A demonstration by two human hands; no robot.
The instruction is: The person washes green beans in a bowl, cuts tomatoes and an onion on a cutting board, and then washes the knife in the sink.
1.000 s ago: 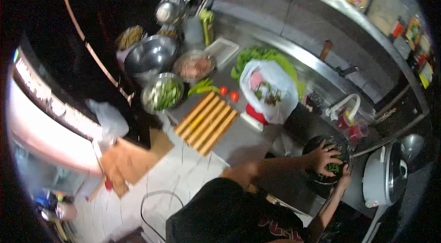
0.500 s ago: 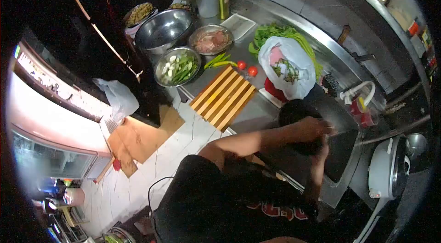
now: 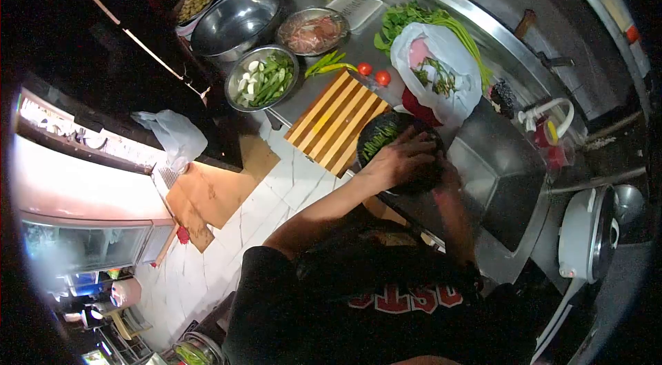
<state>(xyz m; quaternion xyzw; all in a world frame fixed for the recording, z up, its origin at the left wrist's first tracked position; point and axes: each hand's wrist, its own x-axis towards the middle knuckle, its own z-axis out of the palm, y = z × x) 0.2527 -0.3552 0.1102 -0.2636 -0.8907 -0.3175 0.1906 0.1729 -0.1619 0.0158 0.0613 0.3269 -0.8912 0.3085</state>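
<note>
A round black bowl [image 3: 376,124] with cut green vegetables [image 3: 379,136] in it is held at the counter's front edge, between the striped cutting board and the sink. My left hand [image 3: 405,158] reaches over it, fingers spread across the contents. At the bowl's right side my right hand [image 3: 447,177] grips the rim; its fingers are partly hidden and dim. The striped wooden cutting board [image 3: 334,124] lies just left of the bowl. Behind them are two tomatoes [image 3: 383,77], long green peppers [image 3: 332,66] and a white plastic bag [image 3: 458,79] with leafy sprigs.
The steel sink [image 3: 476,151] and white faucet [image 3: 552,115] are at right, with a white cooker [image 3: 580,234] beyond. Left along the counter stand a bowl of garlic and cut greens [image 3: 272,86], a dish of meat [image 3: 314,34] and a large steel basin [image 3: 238,24].
Both hands and the black bowl have moved left from over the sink toward the cutting board. My left hand's fingers have spread over the vegetables. The camera view has shifted slightly.
</note>
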